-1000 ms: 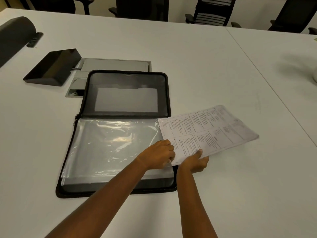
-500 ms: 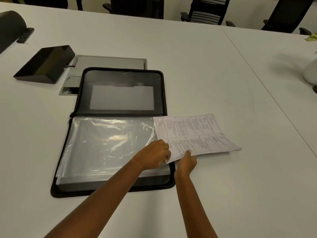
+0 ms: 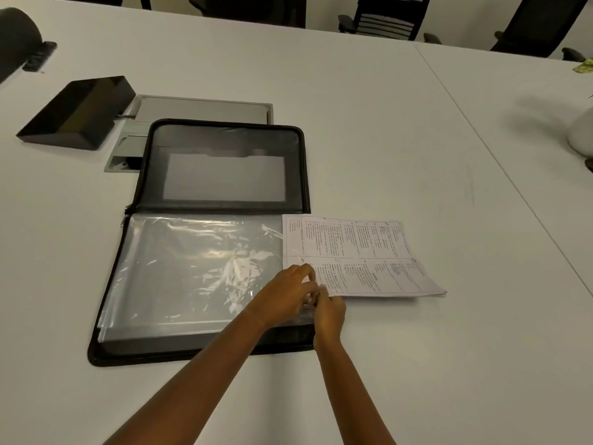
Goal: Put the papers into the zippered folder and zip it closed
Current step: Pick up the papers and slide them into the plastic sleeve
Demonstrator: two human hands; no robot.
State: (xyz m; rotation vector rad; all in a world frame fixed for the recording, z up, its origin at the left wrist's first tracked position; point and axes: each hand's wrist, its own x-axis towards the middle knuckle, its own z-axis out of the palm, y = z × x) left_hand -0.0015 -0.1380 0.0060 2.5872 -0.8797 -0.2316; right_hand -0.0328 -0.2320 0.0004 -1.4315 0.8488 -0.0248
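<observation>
White counter (image 3: 353,91) fills the room's foreground, with dark chairs (image 3: 382,17) along its far side and a black tray (image 3: 77,112) and grey panel (image 3: 205,107) beyond the work. The zippered folder (image 3: 224,131) lies open flat, its near half stacked with plastic sleeves (image 3: 192,268). The papers (image 3: 359,252) lie mostly on the counter to the right, only their left edge overlapping the folder's right side. Both hands meet at that near-left corner: the left hand (image 3: 284,295), fingers curled, appears to pinch the sleeves' open edge, while the right hand (image 3: 330,313) grips the papers' corner between thumb and fingers. The risk, as I judge it, is the feed-in. The sleeves are limp and crinkled, so the mouth could collapse and the leading edge could catch, buckle or crease. The stack is loose, so a one-corner grip could let sheets fan and slip between different sleeves. Any edge left sticking out could later snag the zip and jam it.
</observation>
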